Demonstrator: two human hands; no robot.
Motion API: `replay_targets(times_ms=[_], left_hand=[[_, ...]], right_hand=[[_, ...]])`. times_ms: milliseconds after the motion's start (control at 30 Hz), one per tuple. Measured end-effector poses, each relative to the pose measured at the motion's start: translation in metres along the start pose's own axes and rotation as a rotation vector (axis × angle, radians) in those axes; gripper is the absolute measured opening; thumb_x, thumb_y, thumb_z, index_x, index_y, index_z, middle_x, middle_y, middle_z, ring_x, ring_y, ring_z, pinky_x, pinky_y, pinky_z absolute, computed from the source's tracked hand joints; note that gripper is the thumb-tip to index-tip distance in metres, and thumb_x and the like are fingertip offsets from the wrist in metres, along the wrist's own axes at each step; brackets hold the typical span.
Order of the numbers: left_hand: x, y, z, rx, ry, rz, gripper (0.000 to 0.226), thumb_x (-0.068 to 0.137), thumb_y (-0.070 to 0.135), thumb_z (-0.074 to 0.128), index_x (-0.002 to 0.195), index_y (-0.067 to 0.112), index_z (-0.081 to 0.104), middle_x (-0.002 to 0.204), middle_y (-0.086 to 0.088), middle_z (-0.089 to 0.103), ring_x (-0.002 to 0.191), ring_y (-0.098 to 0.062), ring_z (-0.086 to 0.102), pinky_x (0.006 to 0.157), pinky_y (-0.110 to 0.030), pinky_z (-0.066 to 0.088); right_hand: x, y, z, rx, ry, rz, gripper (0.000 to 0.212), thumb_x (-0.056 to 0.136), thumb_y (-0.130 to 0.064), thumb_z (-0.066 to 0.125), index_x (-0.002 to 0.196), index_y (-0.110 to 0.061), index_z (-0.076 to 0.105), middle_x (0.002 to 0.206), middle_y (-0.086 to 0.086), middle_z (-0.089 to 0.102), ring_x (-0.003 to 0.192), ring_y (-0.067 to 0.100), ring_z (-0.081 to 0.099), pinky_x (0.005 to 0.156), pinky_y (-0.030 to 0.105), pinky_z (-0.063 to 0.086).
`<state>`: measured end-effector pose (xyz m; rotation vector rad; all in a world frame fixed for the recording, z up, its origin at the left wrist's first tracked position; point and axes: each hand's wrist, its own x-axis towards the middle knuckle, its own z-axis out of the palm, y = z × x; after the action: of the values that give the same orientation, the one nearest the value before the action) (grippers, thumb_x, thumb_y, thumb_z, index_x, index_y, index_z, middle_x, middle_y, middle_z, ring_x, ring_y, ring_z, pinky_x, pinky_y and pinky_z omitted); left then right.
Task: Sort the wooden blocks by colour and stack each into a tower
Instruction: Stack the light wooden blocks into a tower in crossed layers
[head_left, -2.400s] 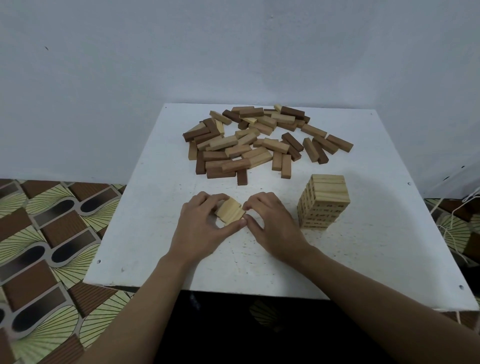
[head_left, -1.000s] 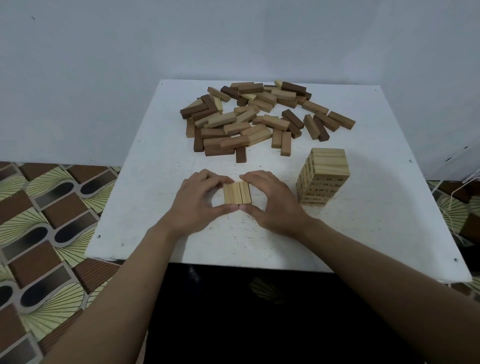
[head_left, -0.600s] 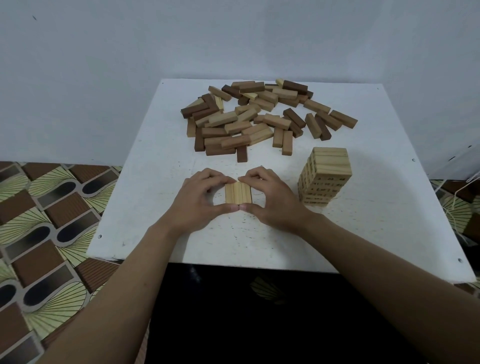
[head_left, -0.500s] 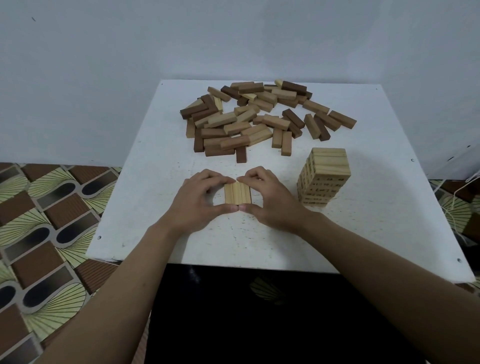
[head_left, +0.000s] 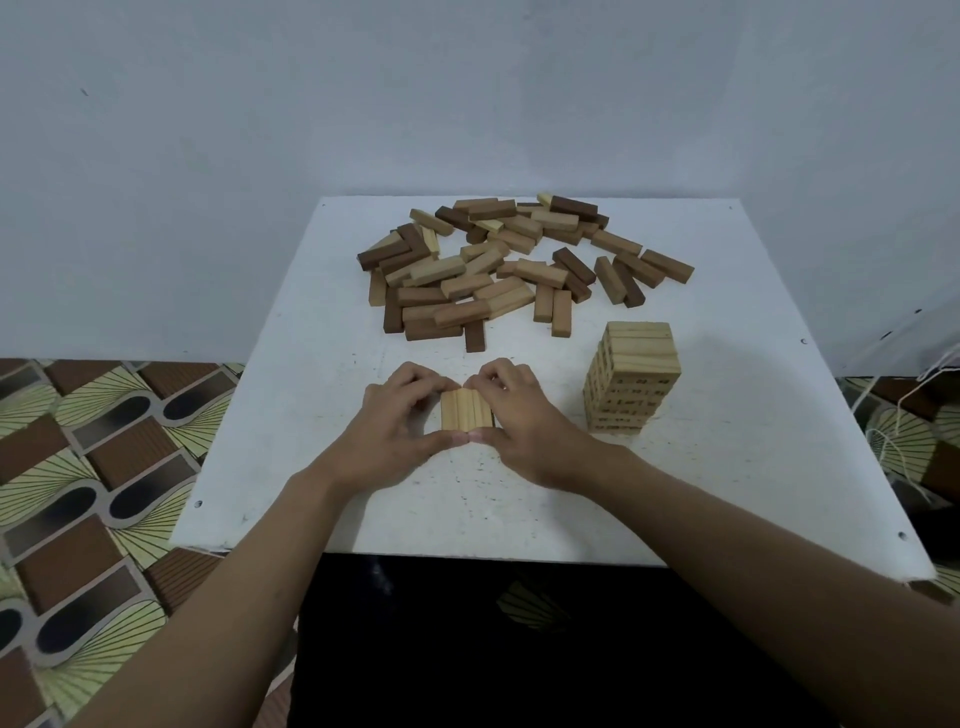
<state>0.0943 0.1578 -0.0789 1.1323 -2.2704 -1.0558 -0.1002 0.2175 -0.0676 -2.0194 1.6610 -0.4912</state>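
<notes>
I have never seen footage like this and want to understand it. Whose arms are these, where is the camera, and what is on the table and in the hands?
There is no machine here. These are a person's two bare arms, filmed by one wide-angle camera worn on the head, looking forward and down. The left hand and right hand pinch a row of light wooden blocks between them, set side by side on the white table. To the right stands a finished-looking tower of light blocks. Farther back lies a loose pile of mixed blocks, light and dark brown, not yet sorted.
</notes>
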Motion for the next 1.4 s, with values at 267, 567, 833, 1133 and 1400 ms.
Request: replay_targets(times_ms=[267, 567, 833, 1133, 1400], left_hand=[[0.01, 0.05, -0.06, 0.106, 0.01, 0.148, 0.052, 0.08, 0.048, 0.078, 0.128, 0.038, 0.062, 0.118, 0.016, 0.054, 0.104, -0.013, 0.054, 0.079, -0.02, 0.042], [0.036, 0.129, -0.092, 0.185, 0.009, 0.306, 0.044, 0.083, 0.059, 0.075, 0.122, 0.042, 0.062, 0.114, 0.015, 0.052, 0.102, -0.008, 0.053, 0.09, -0.012, 0.032], [0.061, 0.167, -0.044, 0.171, 0.019, 0.296, 0.058, 0.073, 0.078, 0.067, 0.12, 0.045, 0.064, 0.115, 0.026, 0.048, 0.105, 0.008, 0.047, 0.103, -0.047, 0.037], [0.073, 0.172, 0.005, 0.14, -0.022, 0.232, 0.059, 0.066, 0.078, 0.074, 0.114, 0.044, 0.066, 0.105, 0.027, 0.048, 0.102, 0.006, 0.046, 0.105, -0.045, 0.035], [0.07, 0.165, 0.016, 0.059, -0.021, 0.191, 0.065, 0.061, 0.073, 0.083, 0.115, 0.039, 0.069, 0.116, 0.015, 0.06, 0.099, -0.003, 0.051, 0.089, -0.038, 0.046]], right_hand=[[0.001, -0.044, -0.05, -0.106, 0.172, -0.081, 0.046, 0.098, -0.025, 0.06, 0.139, -0.013, 0.042, 0.136, 0.002, 0.033, 0.126, 0.016, 0.028, 0.108, 0.028, 0.031], [-0.014, -0.048, -0.142, -0.036, 0.238, -0.118, 0.051, 0.093, -0.039, 0.066, 0.138, -0.023, 0.05, 0.134, -0.008, 0.044, 0.126, 0.011, 0.038, 0.107, 0.042, 0.039], [-0.048, 0.0, -0.192, 0.041, 0.156, -0.006, 0.051, 0.083, -0.046, 0.075, 0.13, -0.041, 0.057, 0.114, -0.026, 0.047, 0.109, 0.002, 0.048, 0.096, 0.032, 0.045], [-0.07, 0.049, -0.186, 0.046, 0.129, 0.031, 0.053, 0.078, -0.05, 0.079, 0.127, -0.041, 0.061, 0.122, -0.03, 0.049, 0.126, -0.001, 0.041, 0.109, 0.052, 0.034], [-0.07, 0.059, -0.173, 0.043, 0.123, 0.04, 0.061, 0.077, -0.05, 0.08, 0.133, -0.04, 0.059, 0.127, -0.025, 0.049, 0.122, -0.009, 0.035, 0.109, 0.048, 0.034]])
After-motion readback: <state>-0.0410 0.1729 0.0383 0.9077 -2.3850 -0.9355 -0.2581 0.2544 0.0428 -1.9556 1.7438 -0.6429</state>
